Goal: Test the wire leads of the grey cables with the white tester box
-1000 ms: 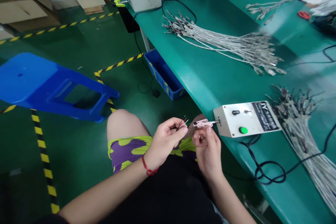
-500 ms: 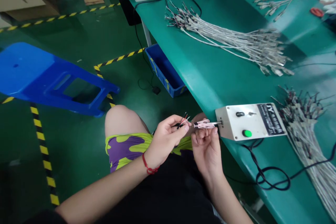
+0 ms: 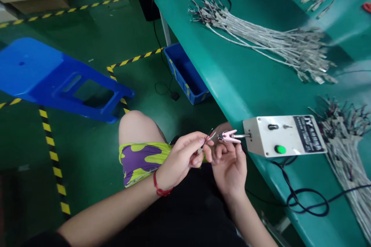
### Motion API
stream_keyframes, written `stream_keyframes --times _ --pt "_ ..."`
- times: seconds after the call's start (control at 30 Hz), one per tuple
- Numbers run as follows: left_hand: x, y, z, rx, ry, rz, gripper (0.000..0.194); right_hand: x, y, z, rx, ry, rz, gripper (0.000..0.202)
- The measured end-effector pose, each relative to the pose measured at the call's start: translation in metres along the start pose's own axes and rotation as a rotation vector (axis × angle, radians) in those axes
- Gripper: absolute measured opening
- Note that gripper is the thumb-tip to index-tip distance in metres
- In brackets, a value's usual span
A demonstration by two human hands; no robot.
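My left hand (image 3: 188, 150) is closed on a cable end, fingertips pinching it. Thin black, red and white wires (image 3: 211, 135) stick out beyond the fingertips, close to the jaws of a pink spring clip (image 3: 229, 136). The clip sits on a metal shaft that comes out of a white machine box (image 3: 285, 136) with a green button; its two handles stand spread apart. My right hand (image 3: 230, 170) is palm up just below the clip, thumb apart and fingers loosely bent, holding nothing. Most of the cable is hidden by my left hand.
A bundle of white cables (image 3: 261, 40) lies across the green table (image 3: 232, 81), another bundle (image 3: 344, 150) right of the box. A black cord (image 3: 307, 200) loops at the near edge. A blue bin (image 3: 188, 77) and blue stool (image 3: 58, 73) stand on the floor.
My right thumb and fingers have let go of the clip, and its handles have spread. My left hand has turned slightly, with the wires a little back from the clip. The view has shifted slightly.
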State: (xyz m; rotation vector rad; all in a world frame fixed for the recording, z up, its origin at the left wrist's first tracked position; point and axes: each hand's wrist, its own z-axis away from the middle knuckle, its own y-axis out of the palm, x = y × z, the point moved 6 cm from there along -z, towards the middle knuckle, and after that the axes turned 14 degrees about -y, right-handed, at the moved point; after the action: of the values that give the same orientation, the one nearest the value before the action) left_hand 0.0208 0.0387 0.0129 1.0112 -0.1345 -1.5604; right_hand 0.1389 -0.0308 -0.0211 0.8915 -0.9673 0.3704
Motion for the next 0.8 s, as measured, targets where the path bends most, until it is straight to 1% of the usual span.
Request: stream_keyframes --times 0.1,0.17,0.23,0.27,0.37,0.6,0.8 --pt "0.000 -0.001 0.002 0.009 0.005 -0.025 0.024 0.003 0.002 0.009 0.042 -0.022 0.121 0.042" --pt "0.000 -0.002 0.004 0.002 0.019 -0.046 0.022 0.008 0.003 0.016 0.066 -0.055 0.195 0.032" --pt "-0.001 -0.001 0.007 0.008 0.031 -0.062 0.021 0.016 0.005 0.021 0.063 -0.116 0.262 0.015" --pt "-0.001 -0.001 0.008 0.019 0.033 -0.071 0.021 0.020 0.006 0.022 0.055 -0.150 0.292 0.012" --pt "0.000 0.001 0.012 0.062 0.033 -0.097 0.019 0.029 0.009 0.020 0.044 -0.208 0.349 0.019" --pt "0.000 0.001 0.015 0.101 0.033 -0.052 0.013 0.030 0.012 0.013 0.079 -0.218 0.402 0.011" --pt "0.003 0.001 0.017 0.127 -0.047 0.064 0.015 0.033 0.012 0.017 0.092 -0.227 0.430 0.009"
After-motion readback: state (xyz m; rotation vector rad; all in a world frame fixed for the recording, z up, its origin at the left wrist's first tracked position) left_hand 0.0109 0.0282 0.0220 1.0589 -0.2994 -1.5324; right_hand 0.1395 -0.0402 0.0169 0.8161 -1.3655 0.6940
